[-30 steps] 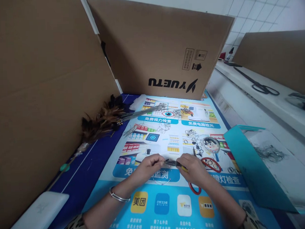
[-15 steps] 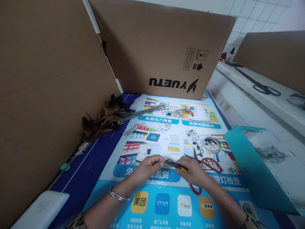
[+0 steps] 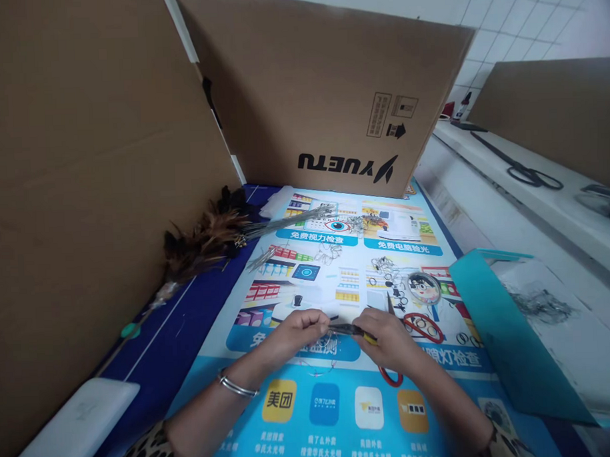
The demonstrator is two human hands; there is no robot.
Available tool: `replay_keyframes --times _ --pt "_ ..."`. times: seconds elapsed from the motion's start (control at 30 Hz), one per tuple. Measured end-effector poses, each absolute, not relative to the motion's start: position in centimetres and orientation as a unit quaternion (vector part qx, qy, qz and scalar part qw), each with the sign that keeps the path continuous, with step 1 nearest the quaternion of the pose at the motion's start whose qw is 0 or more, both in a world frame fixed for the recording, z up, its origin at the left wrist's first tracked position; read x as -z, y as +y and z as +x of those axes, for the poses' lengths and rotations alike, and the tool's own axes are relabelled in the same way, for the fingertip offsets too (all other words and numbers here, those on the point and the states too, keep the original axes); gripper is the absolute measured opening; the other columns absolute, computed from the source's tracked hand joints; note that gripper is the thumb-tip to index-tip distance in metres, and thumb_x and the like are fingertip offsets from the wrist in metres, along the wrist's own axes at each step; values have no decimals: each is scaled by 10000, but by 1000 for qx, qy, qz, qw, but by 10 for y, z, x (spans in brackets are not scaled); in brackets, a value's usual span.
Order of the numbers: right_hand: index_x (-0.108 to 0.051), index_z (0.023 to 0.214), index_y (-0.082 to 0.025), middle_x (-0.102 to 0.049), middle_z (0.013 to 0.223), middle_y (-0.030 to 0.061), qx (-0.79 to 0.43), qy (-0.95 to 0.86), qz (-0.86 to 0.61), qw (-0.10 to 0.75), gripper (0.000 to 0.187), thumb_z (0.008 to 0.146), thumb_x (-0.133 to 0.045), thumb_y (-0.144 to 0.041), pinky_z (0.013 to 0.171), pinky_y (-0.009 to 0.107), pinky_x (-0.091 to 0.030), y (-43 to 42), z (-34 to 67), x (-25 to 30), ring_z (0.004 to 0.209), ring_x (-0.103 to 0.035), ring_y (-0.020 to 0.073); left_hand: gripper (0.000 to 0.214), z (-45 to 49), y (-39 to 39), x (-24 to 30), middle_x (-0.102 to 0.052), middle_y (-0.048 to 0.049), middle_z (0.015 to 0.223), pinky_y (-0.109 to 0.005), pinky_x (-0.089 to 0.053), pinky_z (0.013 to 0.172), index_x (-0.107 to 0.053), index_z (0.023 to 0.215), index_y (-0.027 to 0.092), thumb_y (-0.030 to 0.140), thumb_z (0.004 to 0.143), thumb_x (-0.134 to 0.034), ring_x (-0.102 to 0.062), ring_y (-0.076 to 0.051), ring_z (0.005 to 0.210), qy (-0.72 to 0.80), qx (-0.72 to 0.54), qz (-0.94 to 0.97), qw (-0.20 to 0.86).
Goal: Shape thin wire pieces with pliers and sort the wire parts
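Note:
My left hand (image 3: 295, 334) is closed in a pinch on a thin loop of wire (image 3: 320, 368) that hangs below it. Just to its right, my right hand (image 3: 389, 339) is closed round small pliers (image 3: 349, 329) with yellow handles, whose dark jaws point left and meet the wire at my left fingertips. Both hands hover low over a blue printed poster (image 3: 341, 400) that covers the table. A silver bangle (image 3: 235, 387) sits on my left wrist.
Red-handled scissors (image 3: 413, 326) lie under and right of my right hand. Beyond are loose metal rings (image 3: 386, 269), wire bundles (image 3: 289, 222), a feather duster (image 3: 205, 242), a teal folder (image 3: 499, 335) and a white case (image 3: 76, 426). Cardboard walls (image 3: 325, 88) stand left and behind.
Both hands have stayed almost in place, working the wire. The hanging wire loop has shifted a little under my left hand.

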State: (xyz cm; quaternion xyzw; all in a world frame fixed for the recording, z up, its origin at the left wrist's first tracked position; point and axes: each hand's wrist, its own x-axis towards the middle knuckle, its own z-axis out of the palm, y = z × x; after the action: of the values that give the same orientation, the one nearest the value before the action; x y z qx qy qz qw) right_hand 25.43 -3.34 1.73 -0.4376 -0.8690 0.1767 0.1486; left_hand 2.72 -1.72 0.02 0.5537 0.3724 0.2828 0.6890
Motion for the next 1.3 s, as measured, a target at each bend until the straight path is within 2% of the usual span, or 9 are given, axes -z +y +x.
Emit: replay_keyframes --times 0.43,0.67,0.83,1.3 --pt "-511 831 -197 -555 787 28 -157 -873 -446 120 81 825 -469 -266 604 234 -358 -33 253 -15 738 -513 146 282 27 -17 -1 -340 47 553 -192 -195 473 -526 709 131 407 763 -515 -256 -73 509 391 -277 569 668" --pt "-511 800 -194 -553 773 17 -201 -859 -451 137 95 825 -480 -281 609 228 -369 -33 251 -13 732 -516 140 224 27 -18 -5 -352 50 562 -186 -221 479 -534 717 134 343 787 -494 -278 -73 516 390 -294 585 648" --pt "-529 851 -196 -562 817 25 -231 -842 -463 150 115 833 -476 -297 625 232 -391 -32 252 -14 769 -528 145 213 28 -17 -6 -396 35 596 -189 -265 499 -527 703 141 324 795 -468 -326 -86 548 415 -305 605 607" --pt "-533 895 -191 -539 857 56 -139 -857 -482 117 137 831 -467 -292 662 259 -388 -33 251 -11 804 -505 169 154 31 -17 4 -426 30 612 -189 -294 505 -537 711 140 253 787 -464 -365 -88 556 448 -311 658 519"
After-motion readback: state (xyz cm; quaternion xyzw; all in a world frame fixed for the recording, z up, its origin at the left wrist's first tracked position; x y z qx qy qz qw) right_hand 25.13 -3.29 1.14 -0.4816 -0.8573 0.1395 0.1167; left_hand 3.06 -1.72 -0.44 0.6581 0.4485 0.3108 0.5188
